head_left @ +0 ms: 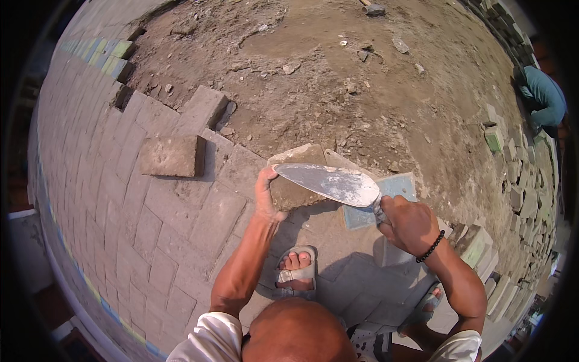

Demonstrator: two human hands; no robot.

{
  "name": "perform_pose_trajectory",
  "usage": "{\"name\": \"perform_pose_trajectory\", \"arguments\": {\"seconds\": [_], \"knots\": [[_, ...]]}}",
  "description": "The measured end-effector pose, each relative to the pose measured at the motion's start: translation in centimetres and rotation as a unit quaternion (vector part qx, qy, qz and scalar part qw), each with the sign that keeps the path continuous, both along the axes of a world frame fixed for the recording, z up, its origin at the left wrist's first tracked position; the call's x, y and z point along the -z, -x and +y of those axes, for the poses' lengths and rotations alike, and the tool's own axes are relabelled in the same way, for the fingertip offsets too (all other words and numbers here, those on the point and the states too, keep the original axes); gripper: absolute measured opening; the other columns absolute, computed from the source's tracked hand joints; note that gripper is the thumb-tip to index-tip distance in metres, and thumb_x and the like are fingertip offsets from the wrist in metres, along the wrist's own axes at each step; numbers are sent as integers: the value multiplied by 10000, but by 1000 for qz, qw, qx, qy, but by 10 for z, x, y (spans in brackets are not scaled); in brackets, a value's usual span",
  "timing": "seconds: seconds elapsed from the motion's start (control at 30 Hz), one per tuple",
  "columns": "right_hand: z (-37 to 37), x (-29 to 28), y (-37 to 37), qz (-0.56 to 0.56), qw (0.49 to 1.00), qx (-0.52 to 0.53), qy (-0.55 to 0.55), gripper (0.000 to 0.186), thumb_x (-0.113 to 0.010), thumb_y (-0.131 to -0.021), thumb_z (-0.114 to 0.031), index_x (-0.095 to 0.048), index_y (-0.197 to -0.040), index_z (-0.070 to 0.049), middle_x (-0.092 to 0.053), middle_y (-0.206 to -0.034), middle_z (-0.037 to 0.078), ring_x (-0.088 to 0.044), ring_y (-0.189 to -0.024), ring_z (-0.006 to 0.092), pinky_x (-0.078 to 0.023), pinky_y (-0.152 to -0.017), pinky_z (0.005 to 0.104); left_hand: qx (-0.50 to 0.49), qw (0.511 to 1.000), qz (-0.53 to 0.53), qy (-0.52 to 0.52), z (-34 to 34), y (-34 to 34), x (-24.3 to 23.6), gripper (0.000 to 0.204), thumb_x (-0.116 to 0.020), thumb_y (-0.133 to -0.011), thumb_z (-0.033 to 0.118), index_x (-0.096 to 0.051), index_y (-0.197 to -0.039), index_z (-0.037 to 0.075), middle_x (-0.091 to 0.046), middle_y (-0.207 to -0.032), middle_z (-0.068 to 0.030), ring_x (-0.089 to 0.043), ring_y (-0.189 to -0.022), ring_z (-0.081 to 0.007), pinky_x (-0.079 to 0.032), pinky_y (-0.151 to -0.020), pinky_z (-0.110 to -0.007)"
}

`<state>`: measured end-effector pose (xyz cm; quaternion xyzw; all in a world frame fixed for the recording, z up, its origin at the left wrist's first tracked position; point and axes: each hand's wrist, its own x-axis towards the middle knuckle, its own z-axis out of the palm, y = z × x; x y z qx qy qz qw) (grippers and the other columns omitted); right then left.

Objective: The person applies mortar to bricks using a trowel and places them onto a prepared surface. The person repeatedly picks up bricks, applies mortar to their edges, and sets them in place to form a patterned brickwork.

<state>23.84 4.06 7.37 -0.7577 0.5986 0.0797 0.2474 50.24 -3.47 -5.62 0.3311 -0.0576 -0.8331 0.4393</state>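
My right hand [411, 224], with a black bead bracelet at its wrist, is wrapped round the handle of a trowel [329, 182]. Its pointed metal blade, smeared with pale residue, reaches left across the top of a brownish paving block [294, 196]. Gripping that block's left side is my left hand [265, 194], its thumb near the blade's tip. The block is at the edge of the laid paving, partly covered by the blade; I cannot tell whether it is lifted or resting. Just right of it, a blue-painted paver [398, 186] lies partly behind the trowel and my right hand.
A loose block [173, 156] lies on the grey paving [163, 241] at left. Another block [204, 107] stands at its broken edge. Bare rubbly soil [313, 78] stretches beyond. Pavers [525, 181] are piled at right, near a bending person in teal [543, 96]. A hammer-like tool [374, 9] lies far off.
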Motion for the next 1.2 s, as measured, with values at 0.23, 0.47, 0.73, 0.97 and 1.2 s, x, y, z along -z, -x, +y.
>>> {"name": "perform_pose_trajectory", "arguments": {"seconds": [0.23,0.47,0.73,0.97,1.2], "knots": [[1,-12,-12,-122,974,185,-43,347,-628,-867,-186,-486,-1116,9,-645,-791,271,-637,-766,470,-502,-694,528,-58,989,-109,85,12,5,3,633,-690,-790,290,-444,-1300,6,-577,-1196,-169,-613,-1077,-285,-543,-908,-432],[25,31,-41,-157,973,167,-26,351,-610,-881,-213,-485,-1116,17,-654,-814,282,-642,-809,473,-491,-715,546,-93,964,-212,131,13,15,-4,626,-721,-792,164,-395,-1311,33,-548,-1168,-170,-584,-1065,-246,-532,-894,-429],[-12,21,-49,-155,969,175,-75,372,-611,-885,-240,-482,-1112,25,-653,-837,293,-638,-835,479,-494,-753,551,-123,960,-232,98,10,16,-10,629,-716,-800,111,-374,-1320,19,-530,-1191,-180,-573,-1079,-259,-513,-923,-424],[-10,47,-32,-109,972,208,-3,371,-631,-893,-238,-486,-1121,17,-654,-840,289,-638,-826,480,-501,-747,554,-161,970,-176,40,11,16,-5,628,-711,-799,109,-386,-1335,74,-515,-1222,-158,-548,-1120,-277,-507,-933,-492],[21,37,-43,-147,984,95,17,425,-649,-876,-226,-504,-1167,48,-629,-795,309,-631,-762,476,-513,-683,491,-176,977,-118,-14,6,11,-13,547,-716,-835,97,-435,-1304,84,-534,-1234,-122,-557,-1128,-266,-508,-947,-487]]}}
